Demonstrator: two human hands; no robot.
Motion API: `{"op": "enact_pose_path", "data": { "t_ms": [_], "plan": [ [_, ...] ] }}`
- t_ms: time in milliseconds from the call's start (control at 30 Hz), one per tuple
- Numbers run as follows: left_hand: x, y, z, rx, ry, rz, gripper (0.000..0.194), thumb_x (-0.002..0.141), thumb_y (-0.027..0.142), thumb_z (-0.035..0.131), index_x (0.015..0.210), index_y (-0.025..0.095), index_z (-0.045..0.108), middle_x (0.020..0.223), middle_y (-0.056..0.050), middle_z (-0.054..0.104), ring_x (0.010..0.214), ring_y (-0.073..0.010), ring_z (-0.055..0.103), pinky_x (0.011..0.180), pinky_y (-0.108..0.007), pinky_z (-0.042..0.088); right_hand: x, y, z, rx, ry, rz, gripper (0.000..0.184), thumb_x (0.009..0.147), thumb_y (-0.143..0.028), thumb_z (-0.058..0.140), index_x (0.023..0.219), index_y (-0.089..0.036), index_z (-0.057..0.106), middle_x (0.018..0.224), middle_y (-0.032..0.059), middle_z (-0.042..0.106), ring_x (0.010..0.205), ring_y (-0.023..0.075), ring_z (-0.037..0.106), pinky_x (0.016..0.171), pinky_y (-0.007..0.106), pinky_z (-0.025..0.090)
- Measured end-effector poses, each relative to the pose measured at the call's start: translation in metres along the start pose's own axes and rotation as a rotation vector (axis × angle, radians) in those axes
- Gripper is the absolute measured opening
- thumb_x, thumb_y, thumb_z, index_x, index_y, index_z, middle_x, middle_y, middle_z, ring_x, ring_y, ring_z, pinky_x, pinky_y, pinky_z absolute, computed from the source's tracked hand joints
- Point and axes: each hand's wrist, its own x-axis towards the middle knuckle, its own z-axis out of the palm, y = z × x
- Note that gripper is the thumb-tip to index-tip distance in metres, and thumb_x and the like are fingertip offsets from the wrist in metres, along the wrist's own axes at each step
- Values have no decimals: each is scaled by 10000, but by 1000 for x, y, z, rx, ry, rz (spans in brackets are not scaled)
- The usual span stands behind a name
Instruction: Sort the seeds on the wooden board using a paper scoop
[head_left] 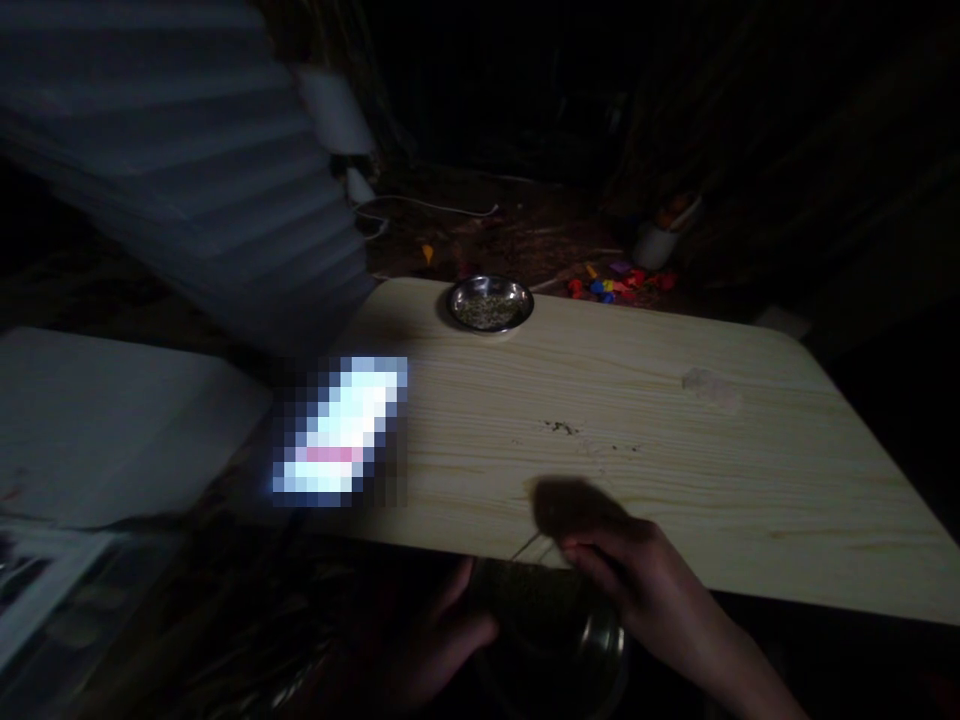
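Note:
Below the table's near edge sits a dim metal bowl (604, 640) with dark greenish contents, its lower part lost in the dark. My left hand (446, 645) is at its left side, the thumb over the rim and a finger along the outside. My right hand (652, 590) is closed above the right rim, pinching a thin, pale, metal-looking tool (531, 546) that slants down toward the bowl; its full shape is hidden. A dark hand shadow falls on the table (750, 490) beyond. At the far edge stands a shallow metal bowl (490, 305) with small greenish pieces in it.
Green crumbs (561, 427) and a pale smudge (712, 388) mark the tabletop. A bright pixelated screen (341, 430) is at the left edge. Corrugated metal sheeting (225, 170) rises behind it. Colourful small items (622, 287) and a white bucket (660, 243) lie beyond the table.

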Motion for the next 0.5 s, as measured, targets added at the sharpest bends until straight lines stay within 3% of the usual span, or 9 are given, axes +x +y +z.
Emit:
{"op": "enact_pose_path", "data": {
  "t_ms": [133,300,500],
  "plan": [
    [2,-8,0,-11,23,49,663,682,485,629,1310,315,505,1481,5,365,1403,-384,81,1126,-563,-42,-6,8,-10,10,92,57,142,873,-280,555,890,-268,696,868,-11,718,781,169,670,693,284,529],
    [5,-18,7,-114,-54,81,627,714,347,609,1327,339,477,1468,47,386,1412,-343,44,1137,-539,-26,-12,19,-33,-38,164,118,190,875,-350,537,905,-236,687,899,26,717,823,186,668,726,296,526],
    [7,-14,19,-131,-50,189,633,719,304,602,1337,337,468,1464,52,386,1411,-325,61,1131,-521,-58,-17,58,-83,-100,484,290,271,819,-435,577,907,-195,667,915,70,719,834,221,663,738,319,521]
  ]
}}
